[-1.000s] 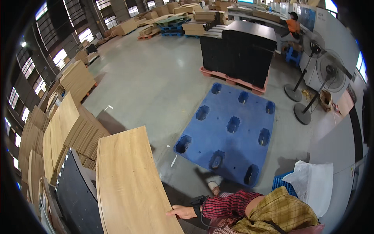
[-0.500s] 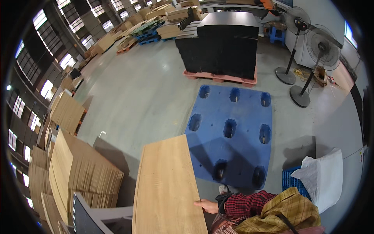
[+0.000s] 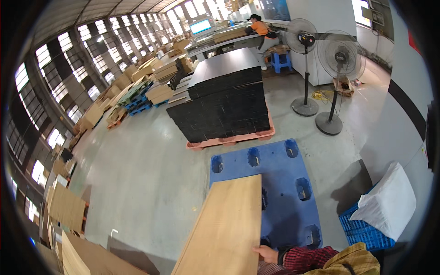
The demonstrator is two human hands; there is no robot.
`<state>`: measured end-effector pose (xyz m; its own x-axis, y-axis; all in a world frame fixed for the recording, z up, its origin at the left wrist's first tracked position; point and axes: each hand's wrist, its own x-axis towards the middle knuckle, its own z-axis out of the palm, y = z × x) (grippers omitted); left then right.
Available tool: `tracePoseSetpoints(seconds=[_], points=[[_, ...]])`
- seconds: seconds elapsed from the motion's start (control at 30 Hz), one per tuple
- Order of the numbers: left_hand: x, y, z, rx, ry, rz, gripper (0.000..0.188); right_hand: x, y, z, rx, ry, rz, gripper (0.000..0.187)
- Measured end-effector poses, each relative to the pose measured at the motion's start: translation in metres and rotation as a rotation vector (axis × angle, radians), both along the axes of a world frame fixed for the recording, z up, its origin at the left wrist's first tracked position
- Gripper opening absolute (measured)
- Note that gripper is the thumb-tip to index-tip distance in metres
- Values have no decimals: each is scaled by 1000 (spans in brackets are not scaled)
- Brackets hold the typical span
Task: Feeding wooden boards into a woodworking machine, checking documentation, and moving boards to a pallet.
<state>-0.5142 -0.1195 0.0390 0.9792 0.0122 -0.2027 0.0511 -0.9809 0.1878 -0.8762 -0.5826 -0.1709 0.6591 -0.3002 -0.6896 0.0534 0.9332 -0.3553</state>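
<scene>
A long light wood-grain board (image 3: 224, 224) stretches up from the lower edge, its far end overlapping the left part of a blue plastic pallet (image 3: 288, 220) in the picture. My right hand (image 3: 266, 253) grips the board's right edge, fingers curled round it. That arm wears a red-and-black checked sleeve with a yellow plaid cloth over it. My left hand is out of the picture. Several recessed holes show in the pallet's top, and the board hides some of its surface.
Beyond the pallet, black panels (image 3: 220, 107) are stacked on a pink pallet (image 3: 229, 141). Two stand fans (image 3: 305, 68) are at the right, above a blue crate (image 3: 366, 231) holding a white sack (image 3: 387, 206). Wooden panels (image 3: 98, 256) stand lower left. A person in orange (image 3: 260, 28) leans at a far machine.
The board has swung right, so its far end now overlaps the blue pallet in view. My right hand keeps its grip and moves along. My view has tilted up, showing more of the hall.
</scene>
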Motion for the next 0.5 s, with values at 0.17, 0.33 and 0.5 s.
tracePoseSetpoints(seconds=[0.17,0.33,0.5], points=[[155,-160,-67,175,-107,-439,33,19,-65,4,-49,39,-332,31],[235,-351,-82,233,235,-647,41,29,-141,42,-35,175,-444,32],[241,-535,-67,62,350,-845,44,29,-183,76,-57,376,-603,35]])
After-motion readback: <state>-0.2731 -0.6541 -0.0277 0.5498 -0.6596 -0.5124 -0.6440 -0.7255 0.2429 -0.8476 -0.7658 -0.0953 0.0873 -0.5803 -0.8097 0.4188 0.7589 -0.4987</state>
